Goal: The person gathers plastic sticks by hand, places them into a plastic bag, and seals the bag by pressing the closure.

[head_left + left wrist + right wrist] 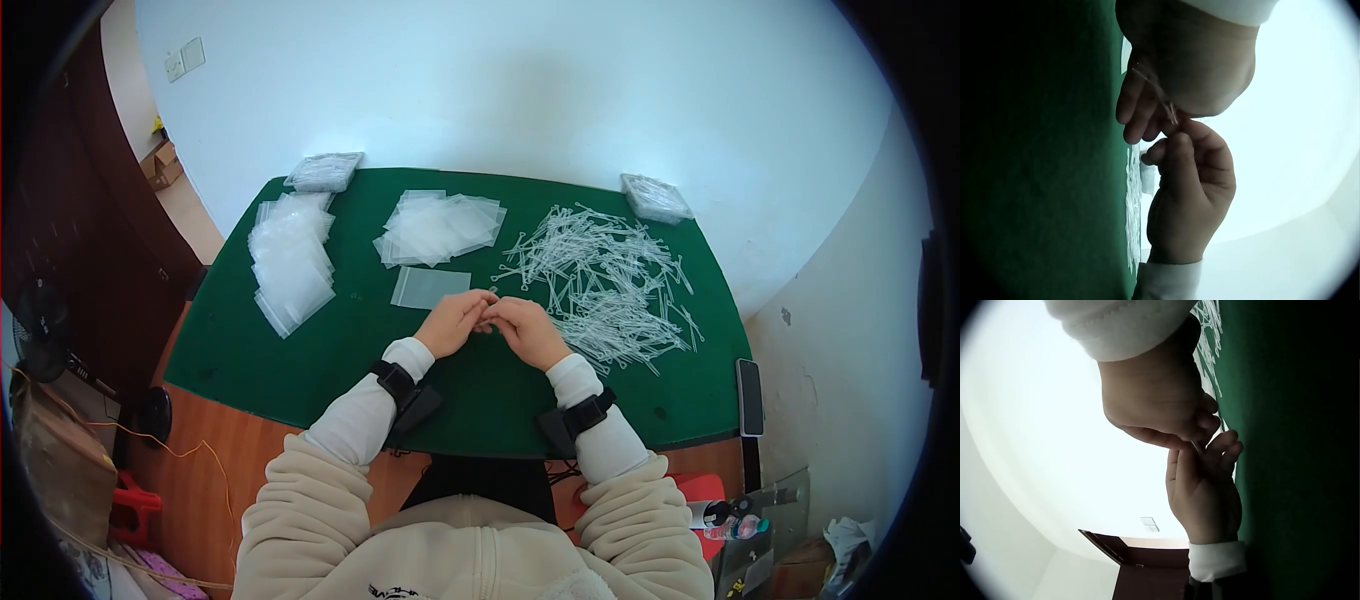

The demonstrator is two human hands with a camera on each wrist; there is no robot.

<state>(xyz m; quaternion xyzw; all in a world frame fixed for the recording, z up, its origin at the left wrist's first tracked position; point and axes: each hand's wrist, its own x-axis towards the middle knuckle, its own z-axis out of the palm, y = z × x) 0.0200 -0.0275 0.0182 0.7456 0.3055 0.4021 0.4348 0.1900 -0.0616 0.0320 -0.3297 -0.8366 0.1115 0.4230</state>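
In the head view my left hand point(452, 322) and right hand point(528, 330) meet fingertip to fingertip over the near middle of the green table. My right thumb and forefinger point(1179, 147) pinch the end of a few thin, clear plastic sticks point(1159, 94), which slant across the left palm in the left wrist view. The left thumb point(1188, 469) and fingers close in at the same spot, partly hidden by the right hand. A single clear zip bag point(432, 288) lies flat just beyond the left hand. Right of my hands spreads a loose heap of clear sticks with looped ends point(610, 280).
Flat zip bags fan out in a left pile point(290, 260) and a middle pile point(440, 228). Filled clear packs stand at the back left corner point(324, 172) and back right corner point(656, 198). A phone point(749, 398) sits at the right table edge.
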